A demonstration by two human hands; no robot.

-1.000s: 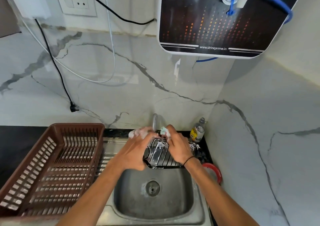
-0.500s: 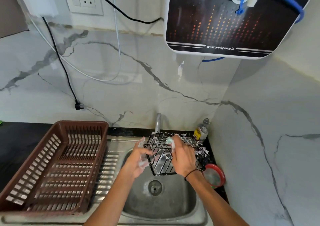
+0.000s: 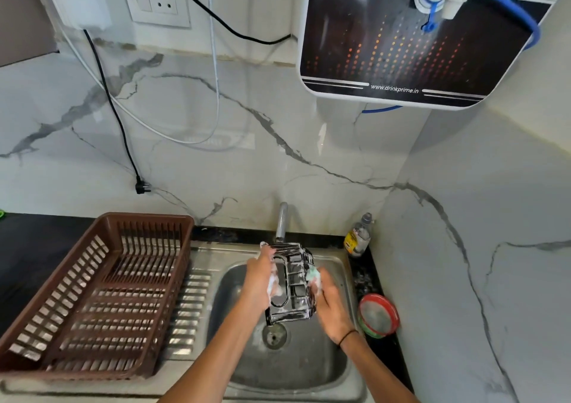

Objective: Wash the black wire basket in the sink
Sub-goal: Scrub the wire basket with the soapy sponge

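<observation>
Fingers of our left hand [image 3: 258, 282] were curled around the left side of the black wire basket [image 3: 292, 282], gripping it and carrying it above the sink [image 3: 296, 368]. Our right hand [image 3: 329, 304] pinched a pale green scrub pad [image 3: 313, 274] and pressed it against the basket's right side. The basket therefore sat directly between our two hands, touching both, with its long axis running away from us, from just above the drain [image 3: 274, 334] up toward the tap [image 3: 281, 220]. Foam clung to the wires and to our left fingers. We could not quite tell how many right fingers were wrapped around the pad, since it covered their tips.

We judged the scrubbing hand to be the one that mattered for the next stroke: the wires ran lengthwise beside it, so the pad could travel along that axis while the left hand steadied. The tap stood just beyond the basket's far end, close for rinsing. A brown dish rack [image 3: 102, 294] waited on the drainboard to our left.
</observation>
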